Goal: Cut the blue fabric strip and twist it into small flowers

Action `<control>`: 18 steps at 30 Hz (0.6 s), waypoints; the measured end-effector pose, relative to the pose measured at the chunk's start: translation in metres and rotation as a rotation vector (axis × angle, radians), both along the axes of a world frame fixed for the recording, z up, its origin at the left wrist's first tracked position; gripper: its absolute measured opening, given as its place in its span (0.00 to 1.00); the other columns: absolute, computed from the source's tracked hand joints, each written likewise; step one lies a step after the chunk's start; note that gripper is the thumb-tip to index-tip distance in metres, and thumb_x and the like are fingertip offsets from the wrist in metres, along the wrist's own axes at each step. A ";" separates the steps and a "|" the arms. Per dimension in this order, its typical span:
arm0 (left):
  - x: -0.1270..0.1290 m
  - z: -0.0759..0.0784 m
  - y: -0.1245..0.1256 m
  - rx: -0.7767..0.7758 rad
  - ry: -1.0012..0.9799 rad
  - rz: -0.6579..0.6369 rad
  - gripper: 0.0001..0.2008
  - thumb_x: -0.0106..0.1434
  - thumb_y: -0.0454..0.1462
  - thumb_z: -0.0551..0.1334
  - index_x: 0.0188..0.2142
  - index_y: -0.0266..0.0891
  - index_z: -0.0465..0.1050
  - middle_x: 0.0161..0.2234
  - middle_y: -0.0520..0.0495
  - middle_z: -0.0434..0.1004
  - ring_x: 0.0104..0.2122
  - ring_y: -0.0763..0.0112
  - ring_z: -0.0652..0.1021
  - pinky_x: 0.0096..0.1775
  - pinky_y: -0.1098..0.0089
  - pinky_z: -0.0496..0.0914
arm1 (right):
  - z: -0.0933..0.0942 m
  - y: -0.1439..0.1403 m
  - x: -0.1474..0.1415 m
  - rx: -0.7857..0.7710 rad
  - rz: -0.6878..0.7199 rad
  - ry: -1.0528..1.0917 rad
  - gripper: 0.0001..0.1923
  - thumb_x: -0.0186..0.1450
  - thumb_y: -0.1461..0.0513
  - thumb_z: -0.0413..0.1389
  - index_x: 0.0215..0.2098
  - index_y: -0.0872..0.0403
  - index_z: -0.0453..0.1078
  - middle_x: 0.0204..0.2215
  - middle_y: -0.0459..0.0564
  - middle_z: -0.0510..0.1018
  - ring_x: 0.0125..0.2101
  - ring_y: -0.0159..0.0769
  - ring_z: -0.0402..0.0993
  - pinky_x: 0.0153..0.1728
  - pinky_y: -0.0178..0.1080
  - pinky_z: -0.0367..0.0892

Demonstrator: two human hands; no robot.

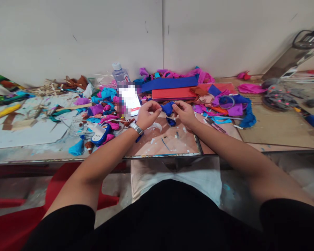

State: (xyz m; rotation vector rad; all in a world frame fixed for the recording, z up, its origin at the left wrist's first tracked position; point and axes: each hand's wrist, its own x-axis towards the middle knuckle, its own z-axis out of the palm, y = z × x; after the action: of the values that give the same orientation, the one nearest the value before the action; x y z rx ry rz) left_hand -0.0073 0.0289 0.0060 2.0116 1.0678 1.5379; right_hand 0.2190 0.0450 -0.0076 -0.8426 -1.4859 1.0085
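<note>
Just above the tabletop, a small crinkled piece of blue crepe paper point(167, 108) is stretched between both hands. My left hand point(149, 114), with a metal watch on its wrist, pinches the piece's left edge. The right edge is between the thumb and fingers of my right hand point(184, 113). Directly below lies a darker blue scrap point(171, 121) on the table. A lit phone point(133, 101), partly blurred out, stands propped just beyond my left hand.
Crumpled coloured paper point(108, 94) lies heaped to the left, near a blue-and-white power strip point(101, 135). Behind are a bottle point(120, 74), a blue folded stack point(170, 83) and a red one point(172, 93). On the right are a tape roll point(233, 101) and cardboard point(282, 129).
</note>
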 end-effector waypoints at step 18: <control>0.000 0.002 -0.002 0.037 0.012 0.045 0.15 0.66 0.50 0.73 0.36 0.41 0.79 0.32 0.48 0.80 0.30 0.70 0.76 0.34 0.68 0.72 | 0.004 -0.005 -0.003 -0.007 0.025 -0.012 0.33 0.62 0.32 0.67 0.39 0.52 0.75 0.28 0.43 0.77 0.24 0.30 0.69 0.27 0.35 0.67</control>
State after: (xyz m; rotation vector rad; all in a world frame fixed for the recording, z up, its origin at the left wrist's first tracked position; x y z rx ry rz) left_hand -0.0075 0.0268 0.0075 2.0363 1.1045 1.5816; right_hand 0.2164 0.0401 -0.0031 -0.8384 -1.5070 1.0295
